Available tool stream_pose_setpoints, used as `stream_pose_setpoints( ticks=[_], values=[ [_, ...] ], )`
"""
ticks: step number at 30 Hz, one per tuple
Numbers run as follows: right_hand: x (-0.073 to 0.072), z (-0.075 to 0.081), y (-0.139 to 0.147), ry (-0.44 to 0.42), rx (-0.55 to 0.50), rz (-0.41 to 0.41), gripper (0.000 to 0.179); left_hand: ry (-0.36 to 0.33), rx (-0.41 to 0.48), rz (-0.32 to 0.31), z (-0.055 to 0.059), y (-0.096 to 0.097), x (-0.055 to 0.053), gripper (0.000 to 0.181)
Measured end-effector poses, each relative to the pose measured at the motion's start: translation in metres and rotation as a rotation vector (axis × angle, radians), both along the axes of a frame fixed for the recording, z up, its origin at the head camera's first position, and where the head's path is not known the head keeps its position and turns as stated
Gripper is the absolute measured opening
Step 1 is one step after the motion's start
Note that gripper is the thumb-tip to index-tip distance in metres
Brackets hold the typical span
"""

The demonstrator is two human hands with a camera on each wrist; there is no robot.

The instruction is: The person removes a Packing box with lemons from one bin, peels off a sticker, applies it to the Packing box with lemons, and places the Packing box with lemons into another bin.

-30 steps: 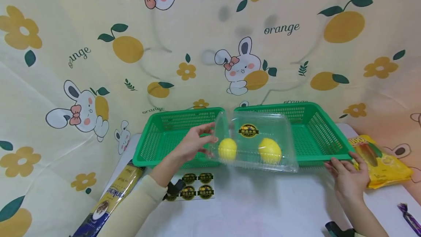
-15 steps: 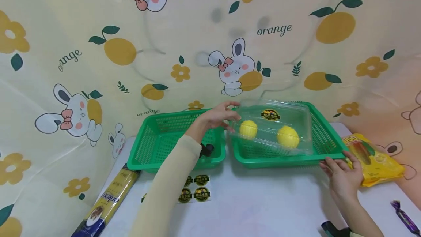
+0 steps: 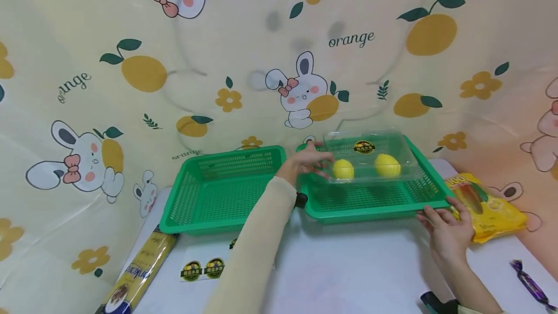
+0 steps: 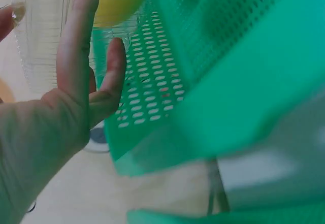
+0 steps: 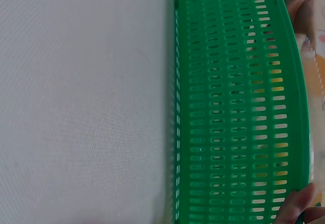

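My left hand [image 3: 307,161] grips the left end of a clear plastic fruit box [image 3: 368,174], which is over the right green basket [image 3: 362,216], towards its back. Inside the box are two yellow lemons [image 3: 387,165], and a black and gold sticker [image 3: 364,147] is on its lid. Whether the box touches the basket I cannot tell. In the left wrist view, the fingers and thumb lie on the box's clear ribbed wall [image 4: 43,36]. My right hand [image 3: 449,231] holds the basket's front right corner, its thumb and fingers at the rim; only fingertips [image 5: 297,203] show in the right wrist view.
A second green basket [image 3: 222,227] stands to the left. A sticker sheet [image 3: 202,270] lies before it, partly behind the left sleeve. A gold and blue packet [image 3: 141,270] lies far left. At right are a yellow bag [image 3: 492,212] and a purple wrapped candy [image 3: 532,282].
My left hand has carried the fruit box rightward and back, from in front of the gap between the baskets to over the right basket. My right hand has stayed on the basket's corner.
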State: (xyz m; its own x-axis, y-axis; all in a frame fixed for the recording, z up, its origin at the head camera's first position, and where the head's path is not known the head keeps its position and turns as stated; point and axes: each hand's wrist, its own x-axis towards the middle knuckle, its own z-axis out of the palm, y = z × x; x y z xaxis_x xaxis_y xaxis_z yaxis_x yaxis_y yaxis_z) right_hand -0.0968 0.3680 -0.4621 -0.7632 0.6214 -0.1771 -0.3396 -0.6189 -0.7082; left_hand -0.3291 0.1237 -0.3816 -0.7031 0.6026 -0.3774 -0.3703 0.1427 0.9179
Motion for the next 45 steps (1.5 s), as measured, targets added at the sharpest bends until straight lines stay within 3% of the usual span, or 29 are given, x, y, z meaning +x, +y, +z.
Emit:
stream_pose_setpoints(
  ticks=[11,18,24,31,36,40,43,45],
  values=[
    [0.0,-0.002,0.0,-0.029,0.041,0.011,0.055,-0.144,-0.068,0.082,-0.026,0.019,0.0,0.08],
    [0.0,-0.002,0.001,-0.003,0.048,0.014,0.056,-0.198,-0.075,0.064,-0.034,0.029,0.003,0.09],
    [-0.001,-0.001,0.001,-0.005,0.051,0.009,0.057,-0.219,-0.091,0.064,-0.038,0.029,0.005,0.094],
    [0.001,-0.001,0.001,-0.009,0.038,0.002,0.057,-0.167,-0.19,0.038,-0.036,0.032,0.009,0.094],
    [0.001,-0.001,0.0,-0.023,0.035,-0.001,0.056,-0.111,-0.223,0.076,-0.03,0.028,0.012,0.104],
    [0.0,-0.002,-0.001,-0.027,0.029,0.016,0.056,-0.018,-0.16,0.243,-0.016,0.019,0.014,0.096],
    [0.0,-0.002,0.0,-0.018,0.027,0.018,0.056,0.09,-0.051,0.33,0.013,0.012,0.019,0.074],
    [0.0,-0.001,0.001,-0.005,0.03,0.009,0.056,0.183,0.024,0.319,0.041,0.005,0.027,0.056]
  ],
)
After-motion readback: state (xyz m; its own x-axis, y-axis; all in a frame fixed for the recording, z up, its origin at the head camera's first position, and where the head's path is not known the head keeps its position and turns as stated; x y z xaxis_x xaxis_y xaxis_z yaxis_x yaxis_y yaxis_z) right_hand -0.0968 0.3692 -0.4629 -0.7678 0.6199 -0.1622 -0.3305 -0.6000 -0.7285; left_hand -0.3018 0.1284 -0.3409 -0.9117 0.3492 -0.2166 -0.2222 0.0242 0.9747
